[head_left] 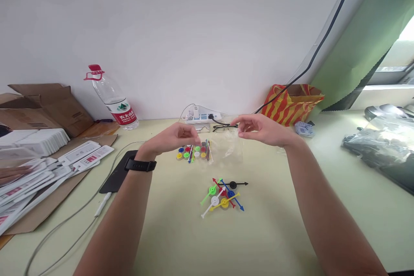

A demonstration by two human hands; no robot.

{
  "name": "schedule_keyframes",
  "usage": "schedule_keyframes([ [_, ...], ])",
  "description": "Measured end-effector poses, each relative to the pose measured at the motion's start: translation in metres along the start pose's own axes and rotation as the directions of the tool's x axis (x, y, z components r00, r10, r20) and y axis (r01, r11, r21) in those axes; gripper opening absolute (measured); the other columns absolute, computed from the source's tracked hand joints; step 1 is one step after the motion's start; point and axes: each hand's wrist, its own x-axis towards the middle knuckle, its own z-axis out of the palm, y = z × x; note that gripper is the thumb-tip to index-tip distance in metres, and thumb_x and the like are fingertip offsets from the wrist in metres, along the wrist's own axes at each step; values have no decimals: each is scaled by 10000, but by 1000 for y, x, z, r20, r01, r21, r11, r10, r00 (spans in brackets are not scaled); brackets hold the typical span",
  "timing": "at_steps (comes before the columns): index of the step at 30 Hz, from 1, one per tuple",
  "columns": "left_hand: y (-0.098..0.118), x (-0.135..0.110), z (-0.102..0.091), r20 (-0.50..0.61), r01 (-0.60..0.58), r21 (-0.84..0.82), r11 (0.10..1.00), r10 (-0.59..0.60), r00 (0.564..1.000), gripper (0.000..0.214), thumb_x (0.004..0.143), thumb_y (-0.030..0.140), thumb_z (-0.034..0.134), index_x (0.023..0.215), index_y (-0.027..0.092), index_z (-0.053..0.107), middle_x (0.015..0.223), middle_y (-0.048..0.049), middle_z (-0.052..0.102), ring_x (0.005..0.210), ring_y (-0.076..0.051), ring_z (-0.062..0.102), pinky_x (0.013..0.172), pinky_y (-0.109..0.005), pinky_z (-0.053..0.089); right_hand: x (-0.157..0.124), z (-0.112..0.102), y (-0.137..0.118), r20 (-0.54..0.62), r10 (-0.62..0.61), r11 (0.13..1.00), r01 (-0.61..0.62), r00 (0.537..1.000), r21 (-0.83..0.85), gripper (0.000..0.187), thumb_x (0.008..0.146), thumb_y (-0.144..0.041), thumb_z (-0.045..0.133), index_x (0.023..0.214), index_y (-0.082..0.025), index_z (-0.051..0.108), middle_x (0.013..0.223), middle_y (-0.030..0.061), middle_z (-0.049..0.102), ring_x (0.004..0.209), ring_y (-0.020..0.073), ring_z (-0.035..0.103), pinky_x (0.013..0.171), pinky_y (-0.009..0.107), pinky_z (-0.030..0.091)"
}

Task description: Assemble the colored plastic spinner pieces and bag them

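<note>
wall (181,30): pale, plain | tabletop (258,241): pale yellow-green | green curtain (359,58): right | window (396,57): bright, beside curtain

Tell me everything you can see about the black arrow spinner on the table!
The black arrow spinner looks like plastic: a thin arm with a pointed head at one end and a round disc at its middle. It lies on the pale table, head toward the picture's right, behind a loose pile of coloured spinners. Whether its tail touches them is too small to tell. Neither the left hand nor the right hand touches it.
</note>
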Motion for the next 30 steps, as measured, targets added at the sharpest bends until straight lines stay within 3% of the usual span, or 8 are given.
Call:
schedule_keyframes([
  [2, 5, -5, -2, 162, -21, -17, 1000, 24, 986, 327, 832, 498, 798, 905, 184, 743, 999, -124, 774, 988, -253, 717, 784, -320, 561, 1, 3, -4, -38, -47, 998, 48, 998, 31, 442, 866, -337, 706, 1299, -256, 674, 974, 51, 710, 927, 209, 665, 887, 387, 545],
  [3, 7, -6, -1, 190, -40, -52, 998, 49, 981, 331, 842, 500, 791, 921, 183, 740, 1030, -139, 767, 1036, -273, 709, 824, -344, 564, 2, 5, -7, -34, -72, 997, 73, 997, 40, 447, 868, -327, 702, 1309, -259, 665, 964, 46, 707, 918, 207, 662, 886, 388, 546],
  [7, 11, 6, 18, 81, -145, -187, 972, 162, 983, 448, 929, 558, 679, 1199, 200, 685, 1294, -173, 684, 1199, -302, 655, 993, -420, 522, 1, 16, -27, 16, -183, 982, 182, 983, 59, 405, 886, -293, 690, 1290, -272, 674, 937, 32, 713, 923, 211, 669, 914, 408, 549],
  [11, 8, 22, 46, 218, -159, -200, 967, 202, 955, 607, 937, 585, 652, 1453, 287, 534, 1525, -141, 521, 1403, -334, 498, 1136, -506, 412, -1, 25, -46, 33, -255, 965, 253, 966, 65, 340, 910, -284, 675, 1250, -283, 694, 961, 36, 746, 973, 229, 690, 961, 435, 548],
  [17, 3, 29, 67, 396, -44, -344, 938, 187, 899, 723, 901, 561, 690, 1529, 330, 417, 1369, -122, 630, 1355, -339, 542, 1156, -570, 368, -6, 25, -51, -59, -264, 964, 264, 963, -9, 286, 909, -291, 687, 1193, -285, 722, 993, 36, 755, 961, 231, 703, 922, 410, 563],
  [22, 1, 27, 64, 343, 38, -409, 912, 115, 932, 708, 904, 495, 693, 1538, 391, 395, 1351, -88, 586, 1257, -299, 593, 1132, -533, 400, -9, 19, -48, -126, -215, 976, 210, 968, -50, 281, 870, -339, 749, 1143, -279, 718, 1029, 37, 749, 971, 237, 702, 891, 394, 559],
  [27, 2, 24, 55, 337, 35, -406, 913, 114, 934, 758, 896, 502, 684, 1571, 396, 354, 1374, -92, 577, 1185, -271, 604, 1064, -475, 452, -11, 11, -48, -56, -159, 982, 152, 986, -113, 172, 855, -396, 762, 898, -235, 718, 933, 35, 759, 919, 231, 698, 839, 366, 537],
  [30, 4, 22, 52, 332, 23, -359, 933, 105, 937, 739, 902, 525, 666, 1565, 402, 364, 1355, -82, 611, 1162, -259, 602, 1019, -436, 465, -11, 11, -48, 46, -140, 981, 145, 989, -131, 142, 899, -380, 704, 878, -243, 736, 893, 19, 772, 874, 215, 706, 814, 346, 532],
])
